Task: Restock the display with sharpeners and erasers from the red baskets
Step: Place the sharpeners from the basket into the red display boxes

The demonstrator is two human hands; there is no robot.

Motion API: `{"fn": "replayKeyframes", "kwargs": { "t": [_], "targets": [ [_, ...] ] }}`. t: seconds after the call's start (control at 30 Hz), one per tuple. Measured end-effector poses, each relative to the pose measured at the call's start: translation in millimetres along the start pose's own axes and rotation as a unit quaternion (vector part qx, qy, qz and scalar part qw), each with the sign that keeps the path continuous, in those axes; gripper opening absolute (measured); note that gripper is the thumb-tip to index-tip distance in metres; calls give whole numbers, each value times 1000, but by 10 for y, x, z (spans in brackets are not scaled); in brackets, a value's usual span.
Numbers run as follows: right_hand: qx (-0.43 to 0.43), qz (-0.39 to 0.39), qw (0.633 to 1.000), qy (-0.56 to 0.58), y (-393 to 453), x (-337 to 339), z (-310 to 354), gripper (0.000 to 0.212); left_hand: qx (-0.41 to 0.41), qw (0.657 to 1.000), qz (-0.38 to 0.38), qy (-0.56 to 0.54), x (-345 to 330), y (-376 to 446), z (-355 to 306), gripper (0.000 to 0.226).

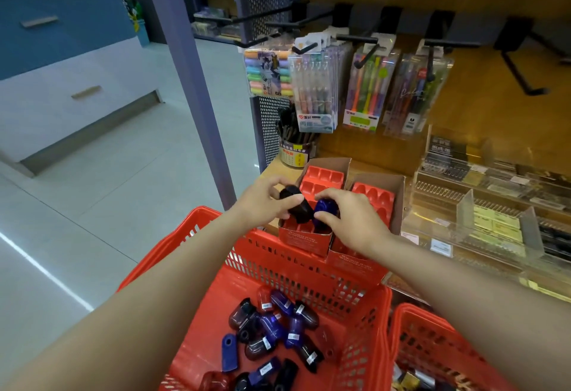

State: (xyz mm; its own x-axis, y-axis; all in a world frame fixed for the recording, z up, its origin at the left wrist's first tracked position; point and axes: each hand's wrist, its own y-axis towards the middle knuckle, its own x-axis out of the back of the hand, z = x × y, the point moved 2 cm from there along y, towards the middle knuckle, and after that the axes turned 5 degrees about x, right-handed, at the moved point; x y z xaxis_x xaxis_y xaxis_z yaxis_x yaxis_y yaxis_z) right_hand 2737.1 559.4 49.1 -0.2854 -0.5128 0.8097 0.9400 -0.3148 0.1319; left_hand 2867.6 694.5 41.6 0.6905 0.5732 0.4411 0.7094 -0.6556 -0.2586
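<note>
Leaning over the basket (sharpeners still heaped inside), we work at the box; our left hand pinches a black sharpener, right hand grips a blue sharpener. Crowded together, either could miss its slot and tumble.

Left hand gripped a black sharpener; right hand gripped a blue sharpener. Both were over the red display tray on the shelf. Loose sharpeners lay in the red basket below.
</note>
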Motion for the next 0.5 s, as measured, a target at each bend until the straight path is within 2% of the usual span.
{"fn": "replayKeyframes", "kwargs": {
  "t": [0.17,0.23,0.37,0.5],
  "targets": [
    [-20,-13,999,37,-12,28,-35,32,82,991,-71,78,28,17,56,51],
    [-20,-13,999,41,-19,31,-40,32,87,989,-79,85,50,18,38,43],
    [-23,-11,998,48,-34,35,-29,32,104,990,-39,89,50,51,-4,13],
    [-30,-14,998,49,-45,45,-50,33,120,988,-34,89,65,78,-60,5]
  ]
}}
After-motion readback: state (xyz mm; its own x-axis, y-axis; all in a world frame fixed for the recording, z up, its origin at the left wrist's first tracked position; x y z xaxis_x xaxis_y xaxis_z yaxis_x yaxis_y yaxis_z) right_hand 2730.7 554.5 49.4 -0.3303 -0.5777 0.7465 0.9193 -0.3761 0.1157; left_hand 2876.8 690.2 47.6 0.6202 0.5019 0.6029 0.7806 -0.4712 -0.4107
